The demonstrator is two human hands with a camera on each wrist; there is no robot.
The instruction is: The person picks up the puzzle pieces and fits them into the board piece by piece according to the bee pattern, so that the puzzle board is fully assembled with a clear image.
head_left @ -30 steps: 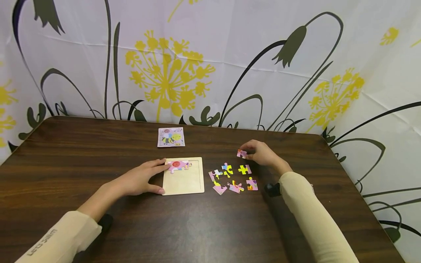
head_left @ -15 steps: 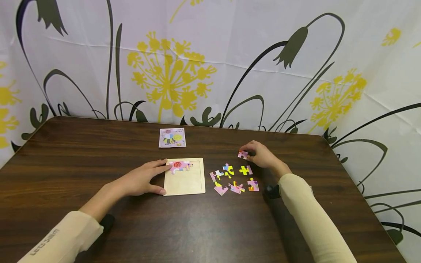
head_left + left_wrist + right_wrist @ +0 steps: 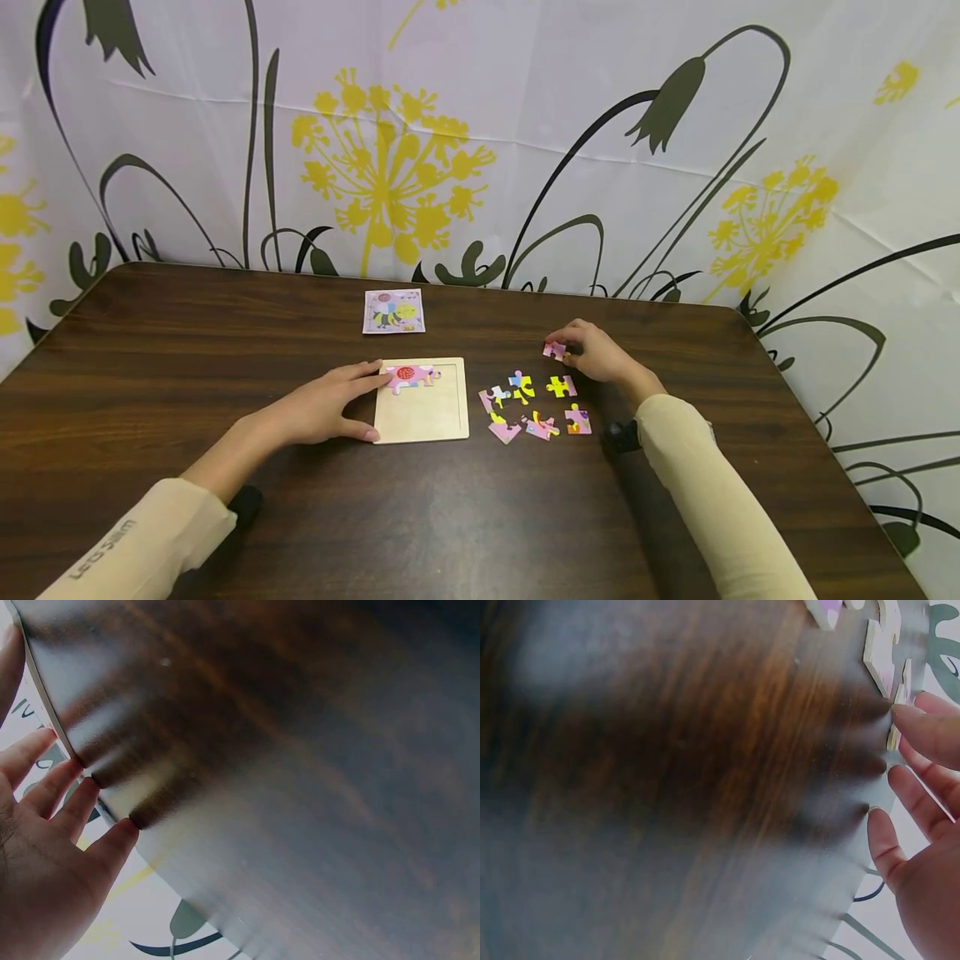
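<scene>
My left hand (image 3: pixel 322 407) rests on the left side of a pale wooden puzzle tray (image 3: pixel 423 419), thumb at the near corner, fingers at the far one. The left wrist view shows its fingers (image 3: pixel 112 844) spread. Pink puzzle pieces (image 3: pixel 414 377) with a red circle lie along the tray's far side, partly under a fingertip. To the right, my right hand (image 3: pixel 600 352) pinches a small pink puzzle piece (image 3: pixel 554 351) between thumb and index finger, close over the table. Its other fingers (image 3: pixel 885 840) are loosely bent in the right wrist view.
Several loose pink and yellow puzzle pieces (image 3: pixel 541 426) lie between the tray and my right hand. A square picture card (image 3: pixel 393 312) with a bee stands out behind the tray. Behind the dark wooden table (image 3: pixel 450 525) hangs a flower-patterned curtain (image 3: pixel 540 158).
The whole view has shifted slightly with the head. Both hands, the tray and the pieces keep their places on the table.
</scene>
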